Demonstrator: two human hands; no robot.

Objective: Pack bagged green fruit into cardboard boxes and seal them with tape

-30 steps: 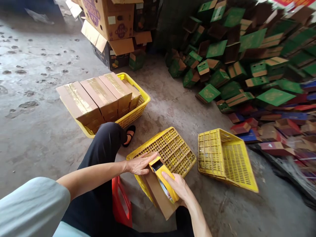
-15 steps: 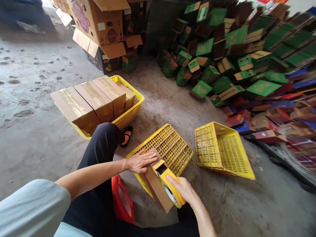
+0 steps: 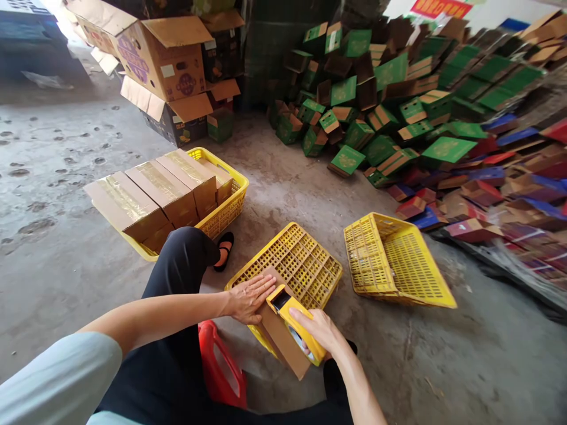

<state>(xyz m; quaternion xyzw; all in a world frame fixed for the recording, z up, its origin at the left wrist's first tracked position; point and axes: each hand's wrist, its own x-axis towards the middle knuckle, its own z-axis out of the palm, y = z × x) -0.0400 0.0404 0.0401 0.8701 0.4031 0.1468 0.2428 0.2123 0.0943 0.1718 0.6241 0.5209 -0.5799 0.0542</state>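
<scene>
My right hand (image 3: 319, 332) is wrapped round a yellow tape dispenser (image 3: 295, 316), whose head rests at the upper part of a brown cardboard box (image 3: 283, 348). My left hand (image 3: 252, 297) lies flat with fingers stretched out on the far end of that box. Beneath the box is an upturned yellow plastic crate (image 3: 305, 260) with its slotted bottom facing up. Part of the box top is hidden by the dispenser and my hands, so I cannot make out the tape on it.
On the left, a yellow basket (image 3: 221, 215) holds several taped cardboard boxes (image 3: 159, 183). Another yellow crate (image 3: 398, 260) lies tipped at the right. A red plastic stool (image 3: 221, 366) is by my leg. Large cartons (image 3: 177, 71) stand behind; green boxes (image 3: 348, 159) are heaped back right.
The dispenser first slid down the box away from my left hand, then came back up nearer to it. My left hand stays on the box. The view has tilted slightly upward and right.
</scene>
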